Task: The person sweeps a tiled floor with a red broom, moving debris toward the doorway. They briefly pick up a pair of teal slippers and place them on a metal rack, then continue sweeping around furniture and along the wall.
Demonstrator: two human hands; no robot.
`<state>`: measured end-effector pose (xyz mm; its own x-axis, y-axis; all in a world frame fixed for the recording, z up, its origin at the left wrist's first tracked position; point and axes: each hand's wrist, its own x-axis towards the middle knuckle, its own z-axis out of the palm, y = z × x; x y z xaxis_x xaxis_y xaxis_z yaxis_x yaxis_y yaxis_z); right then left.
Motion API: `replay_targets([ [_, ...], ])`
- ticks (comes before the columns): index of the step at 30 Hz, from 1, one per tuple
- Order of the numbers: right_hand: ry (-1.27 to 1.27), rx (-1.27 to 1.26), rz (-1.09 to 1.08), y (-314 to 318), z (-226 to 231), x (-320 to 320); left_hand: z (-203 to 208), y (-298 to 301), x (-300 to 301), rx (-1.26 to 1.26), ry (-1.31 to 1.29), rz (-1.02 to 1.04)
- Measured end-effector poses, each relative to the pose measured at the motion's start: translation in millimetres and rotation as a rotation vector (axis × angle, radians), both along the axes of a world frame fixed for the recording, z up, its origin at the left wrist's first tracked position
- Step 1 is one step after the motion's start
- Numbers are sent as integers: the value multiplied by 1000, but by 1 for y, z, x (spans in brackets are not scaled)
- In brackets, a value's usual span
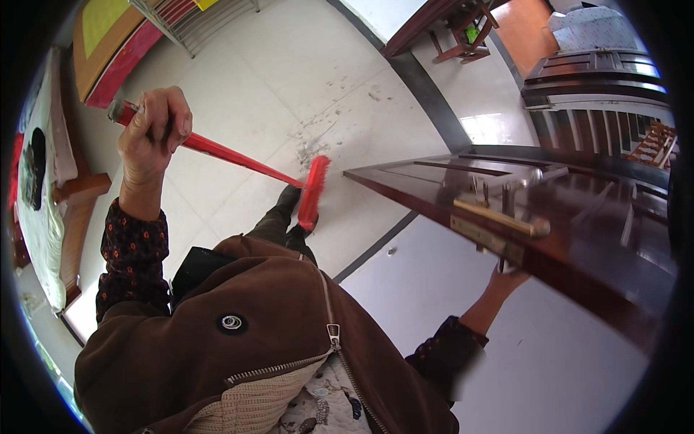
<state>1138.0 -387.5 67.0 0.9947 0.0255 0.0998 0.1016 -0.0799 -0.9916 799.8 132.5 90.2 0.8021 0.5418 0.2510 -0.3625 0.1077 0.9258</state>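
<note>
My left hand (pixel 155 126), raised at the upper left, is wrapped round the top of a red broom handle (pixel 235 153). The handle slants down to the right, to a red broom head (pixel 313 194) beside my dark shoes. Just beyond the bristles, a patch of dark dirt (pixel 307 148) lies on the pale tiles. On the right stands a dark, glossy wooden door (pixel 412 177), swung open, with a gold-coloured handle plate (pixel 499 215). My right hand (pixel 508 281) reaches the far side of this door near the lock; the door hides its fingers.
A bed (pixel 54 195) with a wooden frame is at the left. A metal rack (pixel 173 29) and a yellow-and-red piece of furniture (pixel 119 50) stand at the far left. Dark threshold strips (pixel 430 98) cross the floor. A wooden chair (pixel 463 36) is beyond the doorway.
</note>
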Motion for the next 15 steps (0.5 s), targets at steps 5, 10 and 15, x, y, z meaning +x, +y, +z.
replay_targets([
  [5, -413, -284, 181, 91, 10, 49, 0, 4, -6, 38, -8, 10],
  [10, -834, -1186, 49, 191, 39, 75, 3, 2, -23, 36, -34, 110],
  [15, -772, -1351, 25, 256, 49, 120, 9, 8, -36, -19, -106, 146],
])
